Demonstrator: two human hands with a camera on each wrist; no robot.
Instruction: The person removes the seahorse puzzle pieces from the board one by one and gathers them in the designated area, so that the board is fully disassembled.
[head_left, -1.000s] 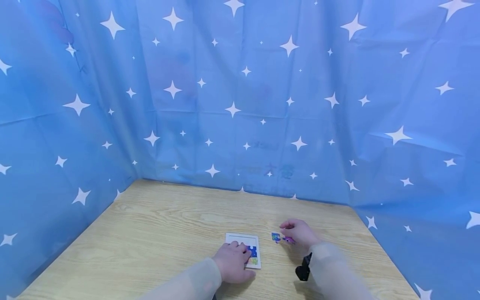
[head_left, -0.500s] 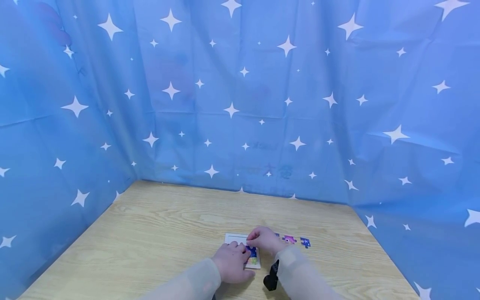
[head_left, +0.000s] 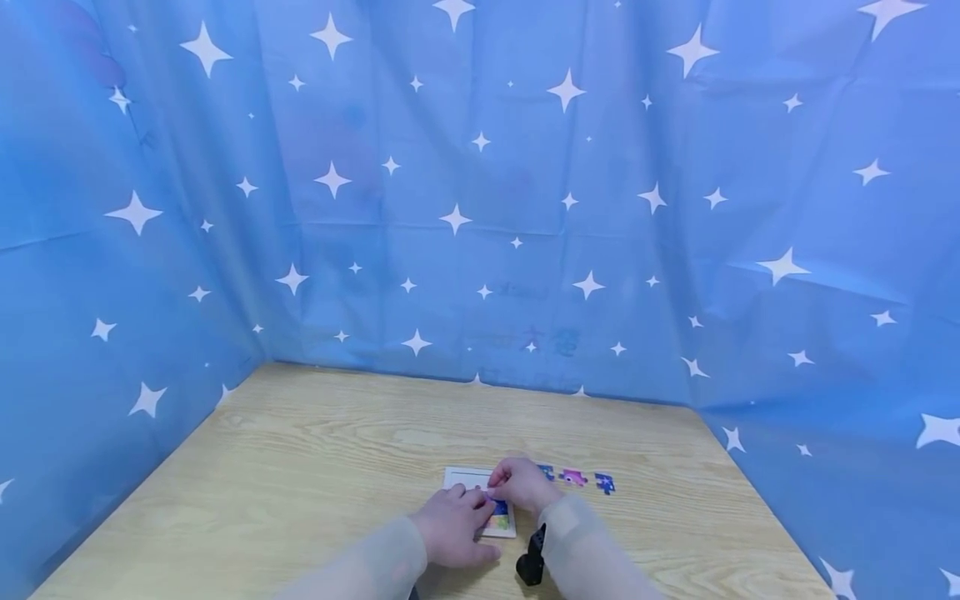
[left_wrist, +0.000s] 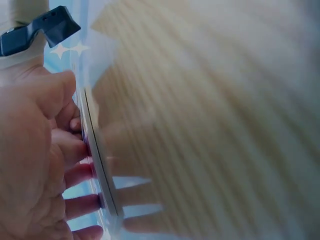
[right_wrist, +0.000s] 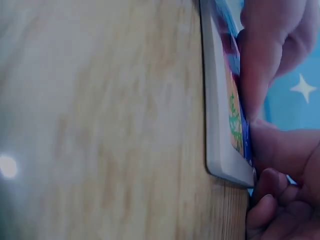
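Note:
A small white-framed jigsaw puzzle [head_left: 459, 472], partly filled with blue and yellow-green pieces, lies on the table. My left hand [head_left: 452, 527] rests over its left part, fingers stretched onto the picture, hiding much of it. At the puzzle's upper right, my right hand [head_left: 522, 485] has thumb and index finger drawn together on a puzzle piece that they mostly cover. In the right wrist view a dark blue bit [right_wrist: 246, 132] shows beside those fingertips, close over the frame [right_wrist: 216, 110]. From the left wrist view, the left fingers [left_wrist: 82, 205] meet the frame's face.
Right of the puzzle lie loose pieces: a blue-green one [head_left: 546, 472] partly behind the right hand, a pink one [head_left: 573, 477] and a dark blue one [head_left: 604, 482]. The wood-grain table [head_left: 337, 450] ends at a blue star-patterned curtain [head_left: 450, 275].
My right hand has moved left from the loose pieces onto the puzzle, uncovering the dark blue piece at the right. The left hand has stayed on the puzzle. The head view has shifted slightly.

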